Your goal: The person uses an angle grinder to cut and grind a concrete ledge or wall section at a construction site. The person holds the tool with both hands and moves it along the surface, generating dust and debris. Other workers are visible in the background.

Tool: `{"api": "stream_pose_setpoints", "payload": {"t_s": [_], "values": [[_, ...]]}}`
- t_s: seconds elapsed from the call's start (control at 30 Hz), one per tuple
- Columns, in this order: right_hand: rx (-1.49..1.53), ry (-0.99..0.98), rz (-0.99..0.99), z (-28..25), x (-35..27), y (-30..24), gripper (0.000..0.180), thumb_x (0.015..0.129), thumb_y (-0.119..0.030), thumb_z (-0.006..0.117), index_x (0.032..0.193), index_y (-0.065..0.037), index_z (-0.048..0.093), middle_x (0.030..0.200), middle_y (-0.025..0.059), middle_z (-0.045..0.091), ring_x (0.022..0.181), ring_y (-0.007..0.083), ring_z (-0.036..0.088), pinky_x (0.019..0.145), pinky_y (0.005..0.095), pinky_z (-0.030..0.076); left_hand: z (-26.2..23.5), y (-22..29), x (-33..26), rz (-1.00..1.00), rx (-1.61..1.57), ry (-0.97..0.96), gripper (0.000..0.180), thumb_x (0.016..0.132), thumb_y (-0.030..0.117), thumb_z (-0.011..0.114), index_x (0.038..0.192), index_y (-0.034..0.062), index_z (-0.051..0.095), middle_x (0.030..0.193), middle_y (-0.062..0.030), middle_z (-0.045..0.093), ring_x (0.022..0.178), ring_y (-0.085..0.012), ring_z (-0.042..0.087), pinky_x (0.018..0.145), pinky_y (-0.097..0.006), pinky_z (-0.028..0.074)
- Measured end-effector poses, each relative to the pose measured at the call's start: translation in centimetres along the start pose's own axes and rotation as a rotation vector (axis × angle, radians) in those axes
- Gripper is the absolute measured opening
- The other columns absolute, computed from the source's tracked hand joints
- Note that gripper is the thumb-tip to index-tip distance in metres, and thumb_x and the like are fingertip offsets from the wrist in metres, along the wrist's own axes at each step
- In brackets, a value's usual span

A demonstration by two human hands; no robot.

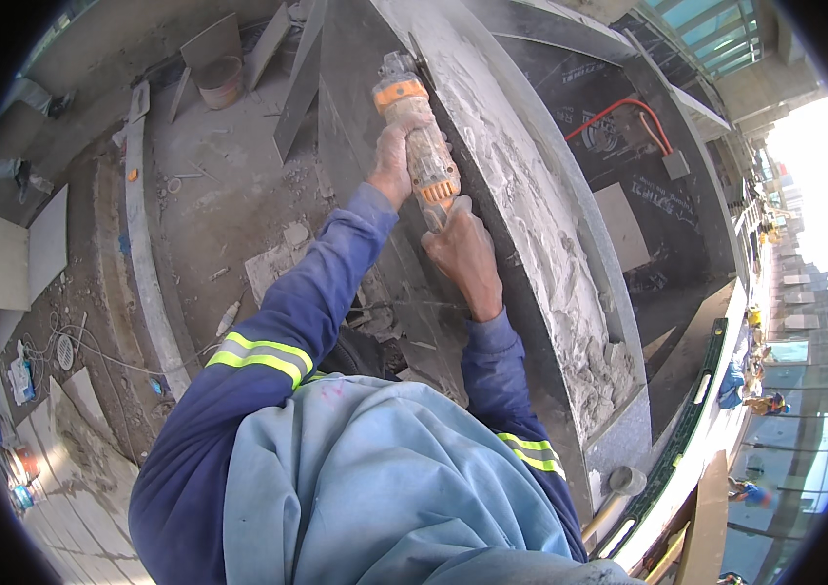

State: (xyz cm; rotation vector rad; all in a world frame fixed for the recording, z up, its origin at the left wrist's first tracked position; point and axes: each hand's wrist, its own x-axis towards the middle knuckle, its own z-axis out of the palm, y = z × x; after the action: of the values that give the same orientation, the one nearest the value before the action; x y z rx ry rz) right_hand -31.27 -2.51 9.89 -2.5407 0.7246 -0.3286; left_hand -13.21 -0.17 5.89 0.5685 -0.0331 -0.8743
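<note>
Grinding under way, by the look of it: orange grinder [417, 136] held with its head at the upper edge of a grey slab [531, 224] crusted with rough mortar. Left hand [392, 161] wrapped around the tool's upper body; right hand [462, 255] closed around the tail end, just below. Both grips tight, fingers pressed together around the casing. Grinder lying between the two hands, nose pointing up and away. Next move likely calls for steady two-handed pressure along that edge. Disc itself hidden.
</note>
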Motion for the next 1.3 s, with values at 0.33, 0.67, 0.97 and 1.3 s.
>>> {"api": "stream_pose_setpoints", "payload": {"t_s": [0.33, 0.67, 0.97, 1.3], "values": [[0.004, 0.009, -0.009, 0.03, -0.37, 0.17, 0.033, 0.078, -0.007, 0.067, 0.101, 0.008, 0.049, 0.081, 0.0367, 0.068, 0.083, 0.0528, 0.070, 0.075, 0.0567, 0.056, -0.37, -0.43, 0.15, -0.010, -0.005, -0.001, 0.041, 0.082, 0.025, 0.071, 0.113, 0.0004, 0.058, 0.093, -0.0171, 0.066, 0.082, -0.0324, 0.070, 0.075, -0.052, 0.063], [0.025, -0.029, 0.062, -0.34, -0.56, -0.20, 0.038, 0.078, -0.011, 0.069, 0.103, 0.008, 0.048, 0.086, 0.0388, 0.066, 0.089, 0.0548, 0.067, 0.080, 0.0582, 0.054, -0.48, -0.36, -0.18, -0.003, 0.002, -0.025, 0.045, 0.081, 0.028, 0.071, 0.112, -0.0019, 0.058, 0.096, -0.0181, 0.064, 0.084, -0.0323, 0.069, 0.078, -0.051, 0.062], [0.035, -0.010, 0.045, -0.20, -0.70, 0.12, 0.036, 0.078, -0.011, 0.067, 0.101, 0.009, 0.048, 0.085, 0.0391, 0.065, 0.088, 0.0555, 0.067, 0.078, 0.0588, 0.052, -0.10, -0.33, -0.37, 0.009, 0.038, -0.014, 0.044, 0.082, 0.028, 0.070, 0.112, -0.0020, 0.058, 0.094, -0.0184, 0.065, 0.085, -0.0335, 0.069, 0.079, -0.050, 0.061], [0.035, -0.023, 0.054, -0.34, -0.85, 0.39, 0.035, 0.077, -0.011, 0.067, 0.099, 0.009, 0.047, 0.083, 0.0398, 0.064, 0.088, 0.0566, 0.066, 0.078, 0.0594, 0.051, 0.15, -0.41, -0.70, -0.017, 0.023, -0.001, 0.044, 0.082, 0.026, 0.070, 0.115, -0.0005, 0.057, 0.096, -0.0184, 0.065, 0.084, -0.0337, 0.070, 0.080, -0.051, 0.062]]}}
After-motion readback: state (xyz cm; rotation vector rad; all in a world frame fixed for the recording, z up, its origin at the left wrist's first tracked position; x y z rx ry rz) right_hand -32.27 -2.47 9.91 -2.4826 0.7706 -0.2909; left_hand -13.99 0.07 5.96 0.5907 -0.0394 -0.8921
